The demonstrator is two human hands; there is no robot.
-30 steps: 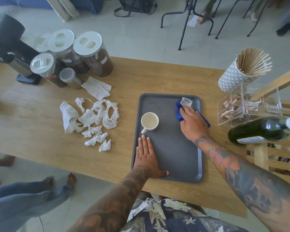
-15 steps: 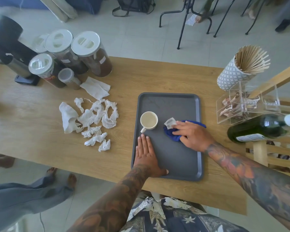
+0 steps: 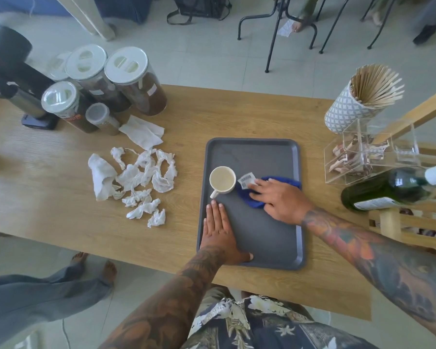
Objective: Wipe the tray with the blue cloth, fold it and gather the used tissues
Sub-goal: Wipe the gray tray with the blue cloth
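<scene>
The worry from where I stand is the cream mug (image 3: 222, 182): it sits on the grey tray (image 3: 262, 238) near its left edge, and the blue cloth (image 3: 249, 200) is bunched right against it, so a wipe pushed leftward could knock the mug over or shove it off the tray's low rim. The right hand (image 3: 278, 199) lies flat on the cloth, fingers straight and slightly spread, pressing rather than pinching, and a white tag on the cloth sticks up beside the mug. The left hand (image 3: 218, 235) is flat too, fingers together, holding down the tray's near left corner; if it lifts, I'd expect that smooth hard tray to slide on the wooden tabletop (image 3: 48, 197). The used tissues (image 3: 136, 182) lie crumpled and thin left of the tray, toward the middle of the tabletop, light enough to scatter. At the right edge a dark green glass bottle (image 3: 388, 191) lies tilted on a wooden rack, close to the right forearm.
</scene>
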